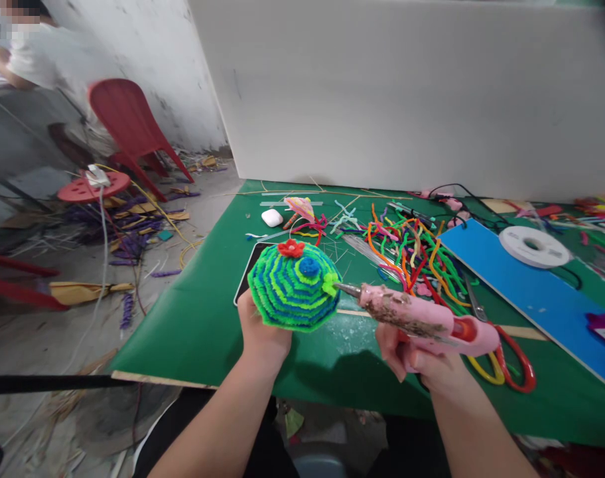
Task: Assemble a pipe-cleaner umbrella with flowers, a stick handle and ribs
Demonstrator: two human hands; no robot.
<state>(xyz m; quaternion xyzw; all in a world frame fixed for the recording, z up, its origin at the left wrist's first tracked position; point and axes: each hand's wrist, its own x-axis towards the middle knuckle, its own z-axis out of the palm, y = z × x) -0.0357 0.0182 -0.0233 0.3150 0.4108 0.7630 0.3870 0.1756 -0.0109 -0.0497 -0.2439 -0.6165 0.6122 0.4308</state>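
Observation:
My left hand is closed beneath a small umbrella made of pipe cleaners, ringed in green, lime and blue. Its handle and most of my fingers are hidden under the canopy. On the canopy sit a red flower, a blue coil and a lime-green flower. A pink hot glue gun, stained brown along its barrel, is gripped in my right hand. Its metal nozzle points left, with the tip at or very near the lime-green flower; contact is not certain.
Behind lie a phone, a white case, a pink and yellow piece and loose pipe cleaners. Right are scissors, a blue board and a white spool. A white panel borders the table; a person sits far left.

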